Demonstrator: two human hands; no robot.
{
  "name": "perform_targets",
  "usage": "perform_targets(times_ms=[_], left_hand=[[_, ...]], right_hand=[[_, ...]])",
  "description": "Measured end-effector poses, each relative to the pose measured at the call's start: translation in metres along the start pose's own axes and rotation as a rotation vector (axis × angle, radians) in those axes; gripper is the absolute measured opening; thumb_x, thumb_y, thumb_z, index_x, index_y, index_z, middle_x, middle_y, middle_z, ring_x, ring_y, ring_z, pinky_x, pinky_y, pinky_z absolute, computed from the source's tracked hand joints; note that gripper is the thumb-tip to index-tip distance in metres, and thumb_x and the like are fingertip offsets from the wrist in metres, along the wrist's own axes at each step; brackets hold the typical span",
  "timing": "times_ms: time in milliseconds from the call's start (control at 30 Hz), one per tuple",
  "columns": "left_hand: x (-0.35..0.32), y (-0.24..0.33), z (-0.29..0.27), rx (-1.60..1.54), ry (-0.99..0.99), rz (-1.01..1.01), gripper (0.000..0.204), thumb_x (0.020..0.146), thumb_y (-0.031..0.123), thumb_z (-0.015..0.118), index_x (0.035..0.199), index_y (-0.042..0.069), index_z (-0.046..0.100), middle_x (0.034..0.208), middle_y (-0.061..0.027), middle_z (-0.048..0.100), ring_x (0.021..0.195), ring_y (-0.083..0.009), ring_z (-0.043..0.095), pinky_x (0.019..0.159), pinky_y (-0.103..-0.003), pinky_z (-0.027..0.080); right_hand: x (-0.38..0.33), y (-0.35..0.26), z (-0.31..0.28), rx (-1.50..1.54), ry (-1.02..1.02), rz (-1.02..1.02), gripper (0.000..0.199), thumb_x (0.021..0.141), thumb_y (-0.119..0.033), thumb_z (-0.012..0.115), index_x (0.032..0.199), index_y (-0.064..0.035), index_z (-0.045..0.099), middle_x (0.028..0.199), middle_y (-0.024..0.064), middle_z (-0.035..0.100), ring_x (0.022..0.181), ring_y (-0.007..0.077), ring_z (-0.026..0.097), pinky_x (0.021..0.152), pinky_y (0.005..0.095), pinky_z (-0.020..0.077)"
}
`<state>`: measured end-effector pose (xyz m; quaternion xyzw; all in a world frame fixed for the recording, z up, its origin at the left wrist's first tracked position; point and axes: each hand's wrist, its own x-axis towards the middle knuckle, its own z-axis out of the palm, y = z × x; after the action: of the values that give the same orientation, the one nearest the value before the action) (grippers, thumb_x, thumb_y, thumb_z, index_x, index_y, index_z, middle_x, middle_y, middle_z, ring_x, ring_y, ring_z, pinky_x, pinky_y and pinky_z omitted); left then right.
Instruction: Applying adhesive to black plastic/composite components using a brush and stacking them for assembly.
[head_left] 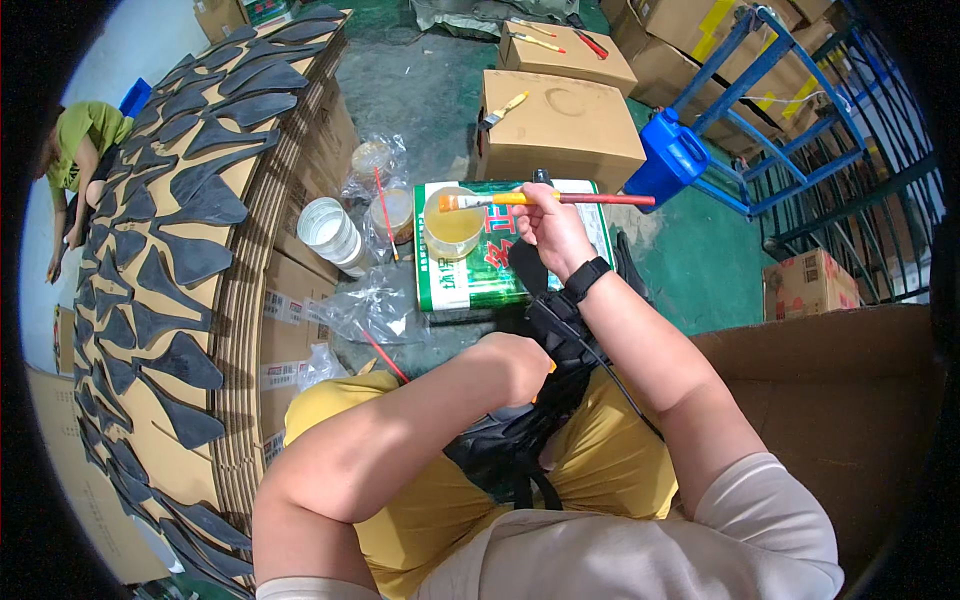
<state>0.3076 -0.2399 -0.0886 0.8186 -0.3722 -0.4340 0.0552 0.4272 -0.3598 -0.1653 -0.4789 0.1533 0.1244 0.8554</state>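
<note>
Several large red and black characters mark the white-and-green tin [480, 295] beneath the cup of yellowish liquid [455, 240]; pale labels with small print show on cartons [283, 345] at 8 o'clock from the right hand [552, 228]. Its fingers pinch the brush [505, 199] by the handle, bristles pointing to 9 o'clock over the cup and red end to 3. Whether bristles touch liquid cannot be told. At about 6 o'clock, the left hand [513, 366] is curled, bits of orange beside it; its grip is hidden.
</note>
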Motion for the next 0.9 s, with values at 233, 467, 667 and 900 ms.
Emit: perform_targets(times_ms=[233,467,667,900], left_hand=[[0.003,0.001,-0.002,0.014,-0.034,0.077,0.033,0.080,0.013,0.054,0.113,0.008,0.057,0.099,-0.0168,0.062,0.091,-0.0317,0.061,0.076,-0.041,0.050],[0.012,0.006,0.006,0.023,0.030,0.049,0.022,0.078,0.014,0.058,0.098,0.006,0.064,0.100,-0.0102,0.064,0.093,-0.0271,0.061,0.076,-0.036,0.050],[0.020,0.009,0.008,0.085,-0.046,0.109,0.029,0.079,0.018,0.058,0.105,0.005,0.059,0.096,-0.0150,0.063,0.092,-0.0304,0.060,0.077,-0.039,0.050],[0.024,-0.006,0.031,0.047,0.212,0.189,0.025,0.075,0.015,0.059,0.098,0.006,0.062,0.088,-0.0146,0.063,0.085,-0.0311,0.061,0.071,-0.040,0.050]], right_hand=[[-0.024,-0.015,-0.008,-0.587,-0.302,-0.262,0.019,0.087,-0.023,0.054,0.090,-0.0078,0.065,0.068,-0.0019,0.056,0.055,0.0039,0.050,0.045,0.0166,0.0321],[-0.037,-0.062,-0.049,-0.505,-0.091,-0.355,0.025,0.086,-0.025,0.054,0.083,-0.0018,0.063,0.063,0.0010,0.057,0.052,0.0059,0.050,0.045,0.0187,0.0360],[-0.037,-0.034,-0.090,-1.153,-0.136,-0.486,0.019,0.081,-0.020,0.056,0.081,-0.0026,0.064,0.070,0.0062,0.062,0.066,0.0155,0.058,0.061,0.0312,0.0456],[-0.065,-0.037,-0.085,-1.229,-0.391,-0.445,0.017,0.079,-0.017,0.055,0.078,-0.0013,0.061,0.072,0.0103,0.062,0.069,0.0214,0.060,0.064,0.0325,0.0466]])
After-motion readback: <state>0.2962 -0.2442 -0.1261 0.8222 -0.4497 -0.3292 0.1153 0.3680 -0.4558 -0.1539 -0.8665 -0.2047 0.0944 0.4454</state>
